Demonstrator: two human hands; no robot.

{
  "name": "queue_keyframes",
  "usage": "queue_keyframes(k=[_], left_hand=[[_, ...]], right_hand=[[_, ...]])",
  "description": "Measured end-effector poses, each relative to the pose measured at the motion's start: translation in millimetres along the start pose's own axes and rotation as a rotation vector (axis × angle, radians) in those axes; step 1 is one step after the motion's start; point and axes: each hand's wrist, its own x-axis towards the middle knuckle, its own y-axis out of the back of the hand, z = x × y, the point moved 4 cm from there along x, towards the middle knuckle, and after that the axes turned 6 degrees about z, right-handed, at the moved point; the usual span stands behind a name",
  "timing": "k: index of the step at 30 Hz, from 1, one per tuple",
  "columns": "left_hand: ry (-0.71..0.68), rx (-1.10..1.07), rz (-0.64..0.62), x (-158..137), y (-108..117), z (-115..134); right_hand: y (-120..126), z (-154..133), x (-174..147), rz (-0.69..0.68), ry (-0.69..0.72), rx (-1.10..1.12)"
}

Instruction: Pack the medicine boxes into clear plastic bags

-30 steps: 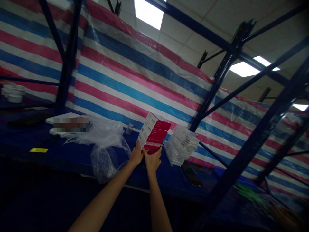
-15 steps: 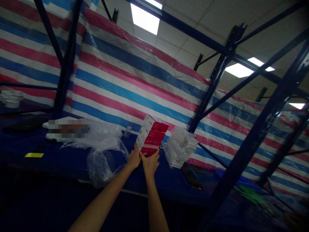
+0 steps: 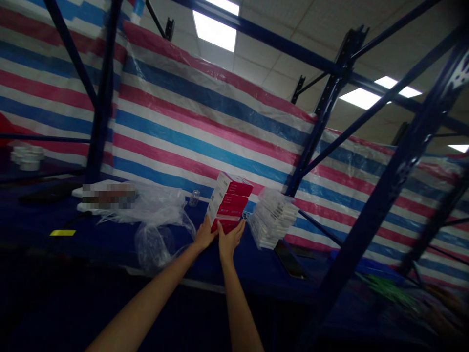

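Fingers (image 3: 208, 226) of the left hand (image 3: 204, 235) lie flat against the white left face of the stack of red boxes (image 3: 229, 201); fingers of the right hand (image 3: 229, 239) are spread under and against its red front, thumb up along the lower box. I log both hands as pressed to the stack from either side, holding it between them.

The stack sits at the centre of view on the blue shelf (image 3: 110, 234), three boxes high as far as I can count, tilted slightly toward 11 o'clock. Each box has a red front with a pale band of print and a white side with dark print; the writing is too small and blurred for me to read, no brand legible.

At 3 o'clock from the stack, just beside it, a pile of white flat packs (image 3: 273, 220) in clear wrap. At 9 o'clock, crumpled clear plastic bags (image 3: 157, 220), and at 10 o'clock, near, a small glass vial (image 3: 194, 198) standing upright. Farther toward 9 o'clock, a yellow label (image 3: 62, 232) on the shelf edge. Striped red, white and blue tarp (image 3: 190, 127) behind, at 12 o'clock.
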Motion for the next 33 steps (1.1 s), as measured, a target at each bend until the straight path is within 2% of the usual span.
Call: queue_keyframes(k=[3, 6, 8, 10, 13, 20, 25, 33], left_hand=[[-0.082, -0.126, 0.107, 9, 20, 9], [-0.288, -0.215, 0.288, 22, 58, 38], [-0.428, -0.182, 0.266, 31, 77, 63], [-0.478, -0.129, 0.166, 41, 84, 85], [-0.411, -0.089, 0.082, 52, 82, 103], [-0.298, -0.195, 0.252, 52, 74, 107], [-0.205, -0.281, 0.262, 48, 71, 108], [-0.181, -0.304, 0.298, 46, 66, 112]], right_hand=[[15, -5, 20, 0.082, 0.078, 0.196], [26, -18, 59, 0.024, 0.044, 0.402], [28, -30, 86, -0.064, 0.051, 0.532], [26, -41, 107, -0.158, 0.063, 0.626], [18, -47, 120, -0.249, 0.076, 0.678], [9, -40, 121, -0.208, 0.006, 0.796], [7, -36, 126, -0.213, -0.092, 0.894], [4, -29, 130, -0.169, -0.083, 0.871]])
